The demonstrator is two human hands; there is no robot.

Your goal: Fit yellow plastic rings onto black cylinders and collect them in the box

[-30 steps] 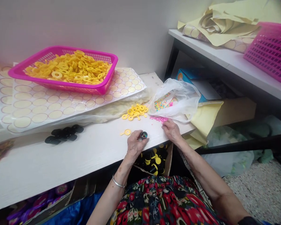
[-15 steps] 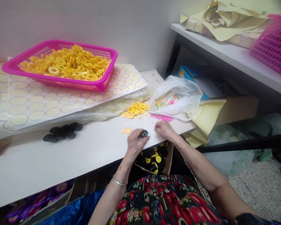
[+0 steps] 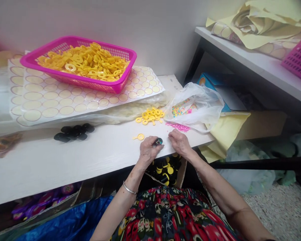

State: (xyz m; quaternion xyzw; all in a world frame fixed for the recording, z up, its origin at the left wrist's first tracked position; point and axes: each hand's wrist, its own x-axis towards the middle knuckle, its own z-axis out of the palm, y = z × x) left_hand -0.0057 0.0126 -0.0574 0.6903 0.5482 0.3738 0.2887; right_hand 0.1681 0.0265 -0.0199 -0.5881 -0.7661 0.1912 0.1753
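Near the table's front edge my left hand (image 3: 148, 149) is wrapped round a small black cup (image 3: 158, 141), its open top up and bits of colour inside. Just right of it, my right hand (image 3: 179, 142) rests on the table with its fingers pressed together; whatever they hold, if anything, is too small to name. Behind my right hand lie small pink pieces (image 3: 179, 127), beside a clear bag (image 3: 203, 103) of coloured beads. One yellow ring (image 3: 140, 136) lies left of the cup, and a pile of yellow rings (image 3: 151, 115) is farther back.
A pink basket (image 3: 117, 87) full of yellow rings stands on sticker sheets (image 3: 50, 103) at the back left. Black pieces (image 3: 73, 132) lie on the table's left part. Below the front edge is a box of black and yellow parts (image 3: 167, 169). A shelf (image 3: 250, 58) rises at the right.
The view has shifted a little, so the table's things appear farther right. My left hand still holds the black cup, and my right hand's fingers have drawn slightly nearer to it.
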